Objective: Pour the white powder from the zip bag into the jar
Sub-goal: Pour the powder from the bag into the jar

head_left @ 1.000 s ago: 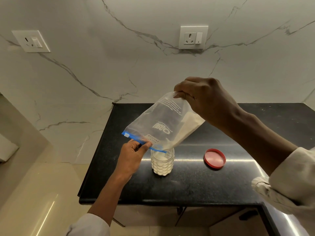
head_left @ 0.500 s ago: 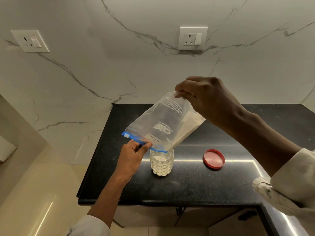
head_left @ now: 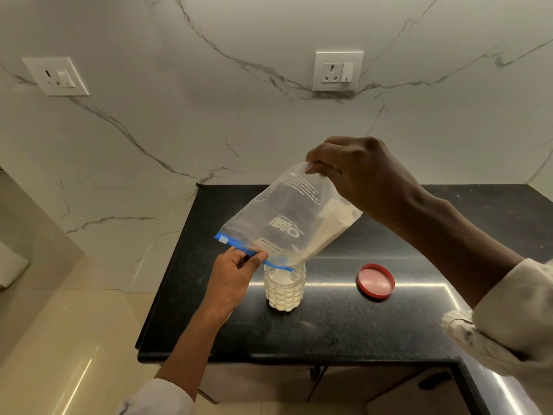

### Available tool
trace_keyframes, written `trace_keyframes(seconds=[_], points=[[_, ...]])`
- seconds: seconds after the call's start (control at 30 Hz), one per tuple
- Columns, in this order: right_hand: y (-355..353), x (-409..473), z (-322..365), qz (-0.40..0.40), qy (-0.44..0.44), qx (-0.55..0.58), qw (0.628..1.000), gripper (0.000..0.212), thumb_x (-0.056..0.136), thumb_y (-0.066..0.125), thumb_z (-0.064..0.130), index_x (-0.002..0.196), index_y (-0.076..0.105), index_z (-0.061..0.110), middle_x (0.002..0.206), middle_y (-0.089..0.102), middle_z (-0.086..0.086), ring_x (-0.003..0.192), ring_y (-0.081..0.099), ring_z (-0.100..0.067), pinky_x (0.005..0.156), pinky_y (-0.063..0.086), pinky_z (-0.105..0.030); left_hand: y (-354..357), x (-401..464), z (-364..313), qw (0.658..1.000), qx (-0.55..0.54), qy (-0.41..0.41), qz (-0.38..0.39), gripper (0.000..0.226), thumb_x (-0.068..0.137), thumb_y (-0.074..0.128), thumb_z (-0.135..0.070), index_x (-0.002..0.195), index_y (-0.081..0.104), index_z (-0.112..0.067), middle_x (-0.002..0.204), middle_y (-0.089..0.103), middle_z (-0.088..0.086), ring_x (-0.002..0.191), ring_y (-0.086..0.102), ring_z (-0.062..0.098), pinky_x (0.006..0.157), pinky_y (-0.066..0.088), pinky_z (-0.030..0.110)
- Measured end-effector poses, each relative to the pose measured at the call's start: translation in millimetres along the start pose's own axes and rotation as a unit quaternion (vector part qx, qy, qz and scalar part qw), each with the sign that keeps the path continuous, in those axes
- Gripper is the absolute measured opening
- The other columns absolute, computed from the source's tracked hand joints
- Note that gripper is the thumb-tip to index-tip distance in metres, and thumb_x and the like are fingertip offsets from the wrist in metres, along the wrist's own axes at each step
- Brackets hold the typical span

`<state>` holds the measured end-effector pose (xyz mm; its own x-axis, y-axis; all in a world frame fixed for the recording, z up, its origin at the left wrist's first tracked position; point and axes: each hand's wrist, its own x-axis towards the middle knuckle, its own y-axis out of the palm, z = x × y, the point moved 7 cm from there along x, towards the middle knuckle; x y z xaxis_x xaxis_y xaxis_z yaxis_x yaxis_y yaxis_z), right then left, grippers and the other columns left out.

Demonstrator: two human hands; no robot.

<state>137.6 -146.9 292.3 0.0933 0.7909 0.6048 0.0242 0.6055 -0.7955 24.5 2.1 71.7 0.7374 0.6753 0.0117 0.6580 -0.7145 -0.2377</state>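
Observation:
A clear zip bag with a blue zip strip hangs upside down and tilted over a small clear jar on the black counter. White powder lies along the bag's lower right side and reaches its open mouth just above the jar's rim. The jar holds white powder nearly to its top. My right hand pinches the bag's raised bottom edge. My left hand pinches the blue zip strip beside the jar's mouth.
A red jar lid lies upturned on the counter to the right of the jar. Two wall sockets sit on the marble backsplash. The counter's front edge runs below the jar; floor lies to the left.
Both hands and the bag have kept almost the same pose over the jar. The powder level in the jar looks slightly higher.

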Motion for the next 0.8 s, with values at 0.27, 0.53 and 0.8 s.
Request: trace_keyframes(seconds=[0.27, 0.53, 0.8], points=[[-1, 0, 3, -0.002, -0.005, -0.007, 1.000, 0.017, 0.086, 0.070, 0.013, 0.097, 0.072, 0.001, 0.087, 0.072, -0.013, 0.070, 0.071, -0.023, 0.063, 0.060, -0.037, 2, 1, -4, 1.000, 0.018, 0.010, 0.007, 0.005, 0.087, 0.067, -0.028, 0.084, 0.063, -0.031, 0.091, 0.068, -0.008, 0.081, 0.067, 0.010, 0.070, 0.053, 0.018], [-3, 1, 4, -0.003, -0.005, -0.008, 1.000, 0.018, 0.086, 0.069, 0.014, 0.098, 0.072, 0.001, 0.087, 0.072, -0.012, 0.070, 0.070, -0.022, 0.064, 0.060, -0.034, 3, 3, -4, 1.000, 0.023, 0.013, 0.007, 0.003, 0.087, 0.067, -0.028, 0.086, 0.064, -0.026, 0.093, 0.069, -0.005, 0.081, 0.067, 0.010, 0.068, 0.051, 0.016], [-5, 0, 1, -0.006, -0.003, -0.009, 1.000, 0.018, 0.087, 0.068, 0.015, 0.099, 0.072, 0.002, 0.087, 0.072, -0.011, 0.071, 0.070, -0.022, 0.063, 0.060, -0.037, 1, 2, -5, 0.999, 0.027, 0.020, 0.005, 0.002, 0.087, 0.067, -0.027, 0.086, 0.065, -0.027, 0.091, 0.069, -0.004, 0.073, 0.063, 0.007, 0.062, 0.049, 0.013]])
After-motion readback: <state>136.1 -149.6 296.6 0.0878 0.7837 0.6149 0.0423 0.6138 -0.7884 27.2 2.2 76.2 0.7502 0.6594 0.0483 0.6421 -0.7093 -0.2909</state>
